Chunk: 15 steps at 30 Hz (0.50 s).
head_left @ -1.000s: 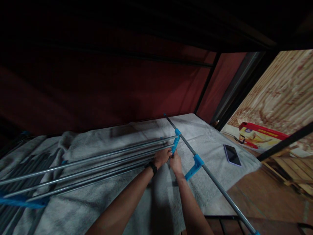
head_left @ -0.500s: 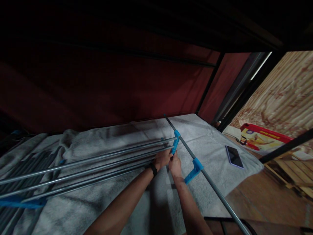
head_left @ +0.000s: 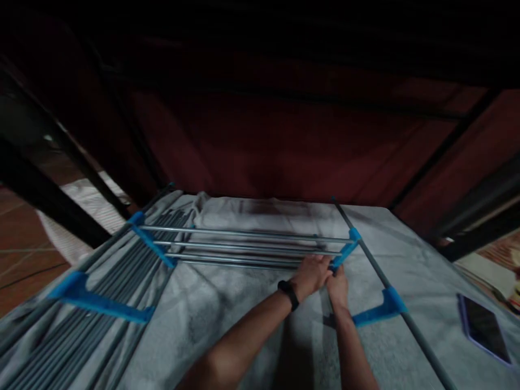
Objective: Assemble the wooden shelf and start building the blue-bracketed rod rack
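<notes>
My left hand (head_left: 312, 274), with a black band at its wrist, is closed at the lower end of a blue bracket (head_left: 345, 254) and the ends of thin metal rods (head_left: 244, 248). Close beside it, my right hand (head_left: 338, 286) has its fingers closed at the same bracket end. What either hand pinches is too small to make out. The rods run left to another blue bracket (head_left: 152, 241). The right bracket sits on a long grey pole (head_left: 376, 266), which carries a second blue bracket (head_left: 382, 307) nearer me.
Many grey tubes (head_left: 117, 281) lie on the left of the pale blanket (head_left: 219, 314), beneath a blue bracket (head_left: 93, 303). A phone (head_left: 484, 328) lies at the right. Dark frame bars and red cloth stand behind.
The view has swung left, so the left bracket and tubes now show fully, and the hands and phone appear farther right. Both hands remain at the same bracket.
</notes>
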Motion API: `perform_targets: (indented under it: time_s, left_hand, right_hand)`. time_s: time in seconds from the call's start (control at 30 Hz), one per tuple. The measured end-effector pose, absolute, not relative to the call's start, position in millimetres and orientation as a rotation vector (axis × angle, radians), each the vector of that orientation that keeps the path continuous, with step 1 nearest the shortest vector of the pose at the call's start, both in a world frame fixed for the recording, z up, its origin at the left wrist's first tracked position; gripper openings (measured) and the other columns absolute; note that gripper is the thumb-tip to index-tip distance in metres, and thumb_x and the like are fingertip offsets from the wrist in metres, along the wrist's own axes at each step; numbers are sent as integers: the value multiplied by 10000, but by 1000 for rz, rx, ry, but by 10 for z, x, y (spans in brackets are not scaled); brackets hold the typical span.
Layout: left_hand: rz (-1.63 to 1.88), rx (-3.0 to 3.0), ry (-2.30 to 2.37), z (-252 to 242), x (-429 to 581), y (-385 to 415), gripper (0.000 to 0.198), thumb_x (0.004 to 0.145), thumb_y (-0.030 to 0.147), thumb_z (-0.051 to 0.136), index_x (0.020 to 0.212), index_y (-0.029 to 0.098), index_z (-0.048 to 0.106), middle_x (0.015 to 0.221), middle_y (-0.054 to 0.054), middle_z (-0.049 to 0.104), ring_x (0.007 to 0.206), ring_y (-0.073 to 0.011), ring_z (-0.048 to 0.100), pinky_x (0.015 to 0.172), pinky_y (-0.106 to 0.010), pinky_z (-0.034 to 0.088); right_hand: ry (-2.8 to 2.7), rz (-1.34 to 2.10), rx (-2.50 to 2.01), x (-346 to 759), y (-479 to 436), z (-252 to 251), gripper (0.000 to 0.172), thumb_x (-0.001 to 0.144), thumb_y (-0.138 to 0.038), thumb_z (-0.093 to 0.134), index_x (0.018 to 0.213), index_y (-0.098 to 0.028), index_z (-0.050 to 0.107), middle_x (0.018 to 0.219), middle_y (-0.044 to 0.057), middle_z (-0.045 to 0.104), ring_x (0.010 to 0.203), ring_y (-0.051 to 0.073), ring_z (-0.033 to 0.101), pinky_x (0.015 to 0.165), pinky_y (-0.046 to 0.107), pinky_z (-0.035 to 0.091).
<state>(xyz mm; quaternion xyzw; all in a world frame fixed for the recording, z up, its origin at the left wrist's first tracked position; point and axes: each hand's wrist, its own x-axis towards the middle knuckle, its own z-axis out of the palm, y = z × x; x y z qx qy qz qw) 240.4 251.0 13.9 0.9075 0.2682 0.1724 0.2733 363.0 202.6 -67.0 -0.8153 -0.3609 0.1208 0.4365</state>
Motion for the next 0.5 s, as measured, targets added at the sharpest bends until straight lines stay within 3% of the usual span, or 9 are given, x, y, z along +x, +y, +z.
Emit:
perform_targets:
  time_s: [0.07,0.13,0.23,0.33,0.5]
  left_hand:
    - [619,2349,802,39,1987,2312,416,935,308,399,1345,315,469,1333,-71,554,1268,-216,462,1126,-361,349]
    - [660,2168,1064,-141,1445,2146,381,952,333,325,1266,366,538,1263,-40,601,1214,-204,511,1084,-366,415]
    - [1042,1805,1589,-395,524,2127,378,924,291,332,1218,244,566,1250,-94,581,1223,-246,497,1081,-423,411]
    - [1493,1398,2024,-431,-290,2433,443,880,280,412,1304,168,473,1309,-124,515,1276,-272,444,1104,-462,352]
    - [1745,971,2135,-185,-1028,3165,619,808,240,506,1400,131,362,1436,-155,404,1351,-262,366,1115,-390,309]
  right_hand:
    - [-880,296,-1971,3678,2051,-733,412,738,-334,456,1099,-167,566,903,108,645,860,271,600,754,355,434]
    - [-839,298,-1944,3711,2078,-781,395,709,-372,490,1041,-175,571,921,104,638,890,275,587,791,370,437]
    - [-758,286,-1839,3716,2104,-789,396,673,-386,524,1009,-179,558,901,71,614,864,250,567,813,371,437]
    - [-669,231,-1632,3674,2105,-712,417,666,-376,547,1032,-179,559,971,57,598,899,223,548,848,361,429]
    - [-655,278,-1518,3645,2081,-569,334,713,-432,581,934,-184,615,941,47,615,900,219,549,851,372,417]
